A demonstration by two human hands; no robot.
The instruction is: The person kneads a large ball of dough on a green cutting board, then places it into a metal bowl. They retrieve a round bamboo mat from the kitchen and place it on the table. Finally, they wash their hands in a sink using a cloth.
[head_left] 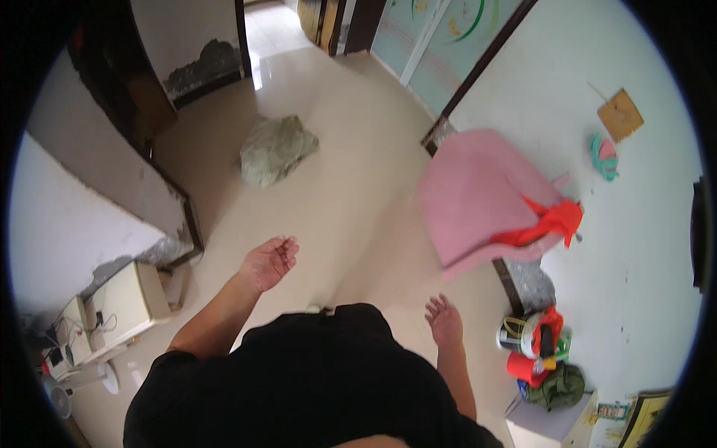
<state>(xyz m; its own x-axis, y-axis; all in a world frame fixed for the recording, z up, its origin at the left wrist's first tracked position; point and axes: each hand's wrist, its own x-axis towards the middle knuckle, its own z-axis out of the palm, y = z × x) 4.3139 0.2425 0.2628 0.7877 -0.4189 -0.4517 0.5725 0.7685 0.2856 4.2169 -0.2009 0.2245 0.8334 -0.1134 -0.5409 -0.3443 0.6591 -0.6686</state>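
Greenish bundle (perhaps a sack) on the floor, both hands loosely uncurled.

I'm seeing a grey-green bundle, crumpled, lying heaped on the glossy floor; and over right, a broad pink piece, curved, spreads beside the white wall.

Washed-out doorway, dim left side

The doorway beyond the far edge of the floor is brightest, its glare streaking the glossy tiles. The right-hand wall is evenly lit; the brown door sits in gloom. A faint, soft-edged shadow crosses mid-floor. Fine detail looks soft on the left hand and right hand. Straight edges bow toward the blackened corners.
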